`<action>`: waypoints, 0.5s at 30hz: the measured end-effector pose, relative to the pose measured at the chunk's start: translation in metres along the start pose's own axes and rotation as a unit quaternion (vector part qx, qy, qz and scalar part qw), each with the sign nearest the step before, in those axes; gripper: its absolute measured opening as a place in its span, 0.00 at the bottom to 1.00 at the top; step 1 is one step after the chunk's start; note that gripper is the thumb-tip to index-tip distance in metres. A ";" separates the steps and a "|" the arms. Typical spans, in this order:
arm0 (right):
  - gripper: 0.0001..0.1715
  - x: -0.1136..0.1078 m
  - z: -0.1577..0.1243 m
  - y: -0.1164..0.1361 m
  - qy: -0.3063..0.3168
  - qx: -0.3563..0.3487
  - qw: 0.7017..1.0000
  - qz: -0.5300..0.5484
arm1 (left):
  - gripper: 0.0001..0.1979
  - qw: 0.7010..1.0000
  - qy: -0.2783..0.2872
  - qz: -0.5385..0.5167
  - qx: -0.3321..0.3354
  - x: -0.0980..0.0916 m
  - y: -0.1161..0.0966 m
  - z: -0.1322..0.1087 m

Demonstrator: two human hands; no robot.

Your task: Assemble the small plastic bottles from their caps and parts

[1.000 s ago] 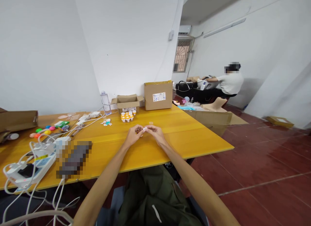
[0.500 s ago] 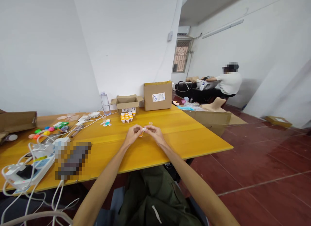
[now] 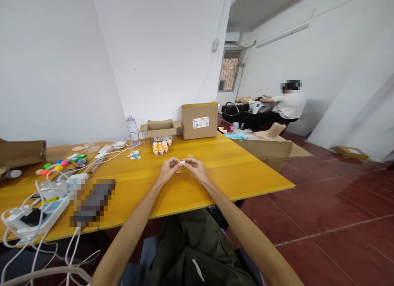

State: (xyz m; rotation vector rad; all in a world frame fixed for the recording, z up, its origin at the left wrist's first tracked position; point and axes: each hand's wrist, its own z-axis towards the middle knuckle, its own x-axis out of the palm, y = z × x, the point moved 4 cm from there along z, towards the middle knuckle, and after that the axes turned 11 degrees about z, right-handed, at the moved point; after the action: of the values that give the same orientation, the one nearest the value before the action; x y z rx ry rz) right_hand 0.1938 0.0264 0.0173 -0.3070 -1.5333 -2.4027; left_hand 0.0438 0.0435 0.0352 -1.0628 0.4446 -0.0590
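Observation:
My left hand (image 3: 168, 169) and my right hand (image 3: 197, 169) meet over the yellow table (image 3: 243, 175). Between their fingertips is a small white piece (image 3: 182, 163), pinched from both sides; its exact kind is too small to make out. Just under my left fingertips shows a little orange ring-like part (image 3: 178, 170), partly hidden by the fingers. Beyond the hands stands a tight group of small white and orange containers (image 3: 160, 148). Left of that group lie several small white and teal pieces (image 3: 134, 155).
An open carton (image 3: 161, 132) and a closed cardboard box (image 3: 200, 122) stand against the wall beside a clear bottle (image 3: 133, 131). On the left are a power strip (image 3: 52, 212) with cables and a blurred-out dark device (image 3: 94, 202). A person (image 3: 289, 103) sits at the back right.
Both hands keep their place, still pinching the small white piece. The view has shifted only very slightly.

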 end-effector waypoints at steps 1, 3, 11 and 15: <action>0.18 0.000 0.000 0.000 -0.001 0.000 1.000 0.001 | 0.19 1.000 0.001 0.000 0.001 0.000 -0.001 0.000; 0.19 0.000 0.000 0.000 -0.005 0.000 1.000 0.002 | 0.19 1.000 0.000 -0.003 0.001 0.000 -0.001 0.000; 0.20 0.000 0.000 0.001 -0.012 0.001 1.000 -0.005 | 0.19 1.000 -0.006 -0.016 -0.006 0.000 -0.002 0.001; 0.20 -0.001 0.000 0.000 -0.010 -0.003 1.000 -0.002 | 0.18 1.000 -0.012 -0.022 -0.006 0.000 -0.004 0.001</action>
State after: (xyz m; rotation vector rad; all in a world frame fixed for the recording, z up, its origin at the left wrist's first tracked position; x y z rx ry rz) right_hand 0.1945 0.0267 0.0176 -0.3305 -1.5362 -2.4158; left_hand 0.0453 0.0422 0.0394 -1.0846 0.4002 -0.0821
